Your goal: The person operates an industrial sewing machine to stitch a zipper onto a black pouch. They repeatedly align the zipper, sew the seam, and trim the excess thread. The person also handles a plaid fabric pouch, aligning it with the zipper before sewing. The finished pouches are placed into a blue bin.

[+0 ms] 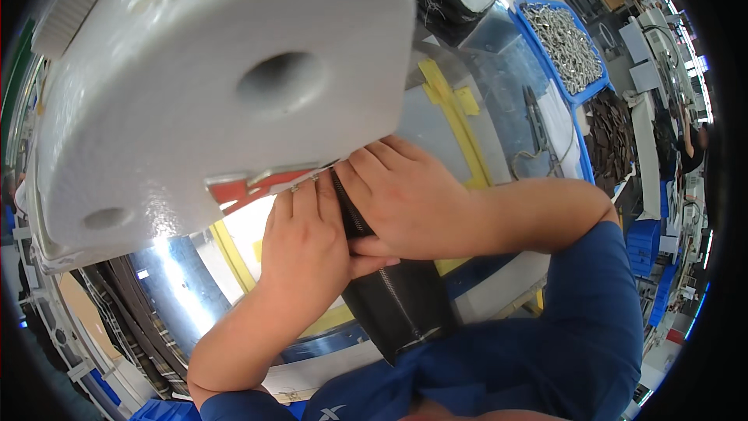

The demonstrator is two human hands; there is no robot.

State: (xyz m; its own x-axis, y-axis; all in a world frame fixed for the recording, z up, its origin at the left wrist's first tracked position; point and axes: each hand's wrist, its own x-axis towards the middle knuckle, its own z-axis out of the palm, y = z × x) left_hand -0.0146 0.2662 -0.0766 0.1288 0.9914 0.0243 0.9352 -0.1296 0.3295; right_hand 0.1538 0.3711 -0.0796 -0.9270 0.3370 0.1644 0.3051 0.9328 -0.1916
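Black fabric piece (397, 296) with a zipper (352, 214) running down its length, lying across the near edge of the shiny metal tabletop (499, 101) and hanging off it toward the person's lap; upper end passing under the white sewing machine head (210, 86), lower end showing a stitched seam.

Left hand (304, 245) lying flat, fingers together and extended, pressing the fabric just left of the zipper, fingertips reaching under the machine head. Right hand (409, 199) lying flat on the opposite side, fingers loosely curved, thumb tucked against the fabric, pressing it down; neither hand closing around anything, both touching the fabric piece and each other's edge.

White machine head filling the upper left and hiding the needle area and the fingertips. Yellow tape strips (452, 113) crossing the tabletop toward its far edge. Black scissors (538, 121) resting near the right edge on a white cloth. Blue tray (557, 78) of small metal parts (565, 43) sitting at the far right corner, with a pile of dark cut pieces (612, 136) just beside it. Dark straps (132, 304) hanging off the left edge.
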